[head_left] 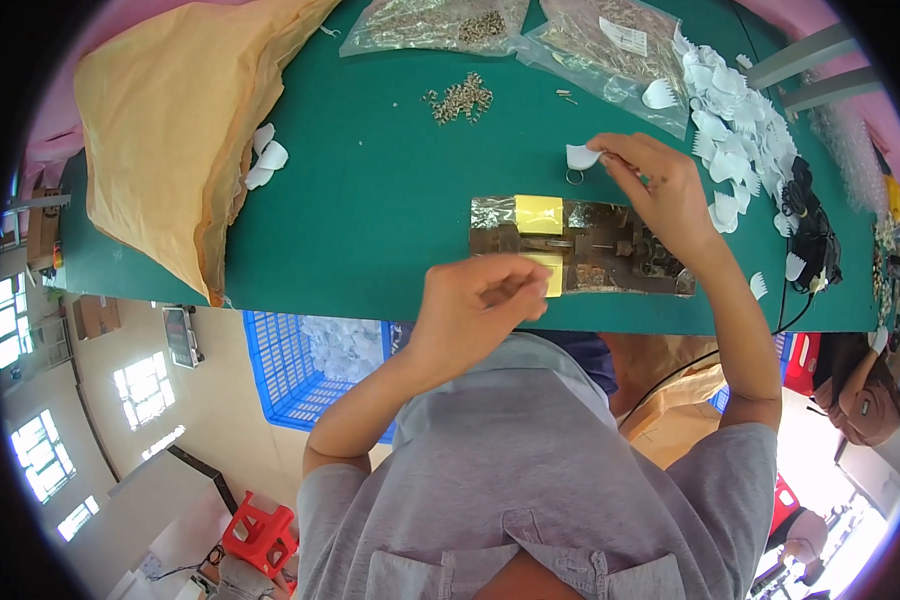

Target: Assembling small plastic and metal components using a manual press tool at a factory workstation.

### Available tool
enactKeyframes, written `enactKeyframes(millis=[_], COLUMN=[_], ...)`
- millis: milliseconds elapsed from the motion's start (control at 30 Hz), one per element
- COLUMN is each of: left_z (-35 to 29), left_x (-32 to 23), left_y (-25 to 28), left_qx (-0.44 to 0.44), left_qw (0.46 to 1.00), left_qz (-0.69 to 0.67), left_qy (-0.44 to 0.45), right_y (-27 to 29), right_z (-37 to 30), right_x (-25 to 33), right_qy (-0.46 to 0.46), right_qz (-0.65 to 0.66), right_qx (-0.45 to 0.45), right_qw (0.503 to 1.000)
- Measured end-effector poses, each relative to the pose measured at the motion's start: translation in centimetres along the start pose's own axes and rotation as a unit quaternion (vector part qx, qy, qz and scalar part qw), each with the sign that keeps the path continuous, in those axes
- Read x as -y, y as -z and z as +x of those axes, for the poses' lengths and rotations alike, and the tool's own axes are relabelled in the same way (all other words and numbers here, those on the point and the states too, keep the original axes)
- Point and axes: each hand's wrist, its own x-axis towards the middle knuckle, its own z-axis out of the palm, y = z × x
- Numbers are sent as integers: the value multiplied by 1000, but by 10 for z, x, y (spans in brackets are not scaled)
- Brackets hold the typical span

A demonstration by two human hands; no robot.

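My right hand [660, 190] is above the green table, past the far side of a metal jig. Between its thumb and fingertips it pinches a small white plastic piece [581, 157]. A thin metal ring [574, 177] shows just below that piece. My left hand [478, 305] hovers at the near left end of the jig [595, 248], its fingers curled and thumb close to them. Whatever those fingers hold, if anything, is hidden. Two yellow patches [538, 215] mark the jig's left part, and the left fingertips partly cover the nearer one.
Toothed white plastic pieces [727, 120] lie heaped at the right, beside a coiled black cable [808, 215]. Small metal parts [462, 98] are piled farther back, near clear plastic bags [435, 28]. A brown paper sack [160, 140] covers the left. Below the table edge stands a blue basket [270, 375].
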Motion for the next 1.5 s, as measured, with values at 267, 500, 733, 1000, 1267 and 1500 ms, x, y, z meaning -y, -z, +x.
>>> enactKeyframes(millis=[267,500,733,1000,1267,1500], left_z=[10,9,-1,26,31,34], left_x=[32,20,22,29,36,44], left_y=[-21,-11,-5,-7,-7,3], left_qx=[-112,-122,-55,-81,-211,-136], left_qw=[904,869,848,767,768,864], left_qz=[336,409,405,473,459,365], left_qy=[-241,-251,-337,-426,-393,-319], right_y=[2,0,6,3,-17,-25], right_z=[-16,-26,-30,-29,-29,-32], right_x=[11,23,24,33,53,40], right_qy=[-2,-55,-101,-114,-17,39], right_qz=[102,81,165,199,193,139], right_qx=[12,-13,0,0,57,121], right_qw=[995,995,981,973,979,982])
